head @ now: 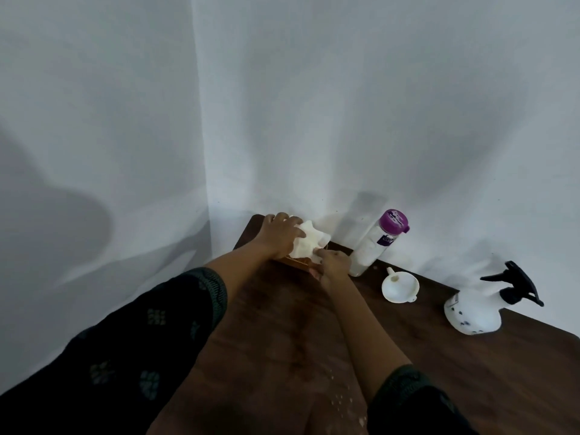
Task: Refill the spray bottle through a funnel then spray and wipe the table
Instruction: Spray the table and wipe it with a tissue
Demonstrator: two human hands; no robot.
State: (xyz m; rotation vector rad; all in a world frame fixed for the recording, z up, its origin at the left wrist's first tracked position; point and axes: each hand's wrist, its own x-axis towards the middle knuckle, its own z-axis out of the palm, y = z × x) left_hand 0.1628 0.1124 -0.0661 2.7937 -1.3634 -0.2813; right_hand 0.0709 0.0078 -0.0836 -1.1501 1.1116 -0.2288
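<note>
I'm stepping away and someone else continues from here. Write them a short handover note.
Hands: the left hand grips the white tissue at the far corner of the table. The right hand pinches its near edge.
Things: the purple-capped bottle, funnel and spray bottle sit untouched to the right, trigger head on.
Done: droplets on the wood suggest refilling and spraying.
Left: wipe the table.
</note>
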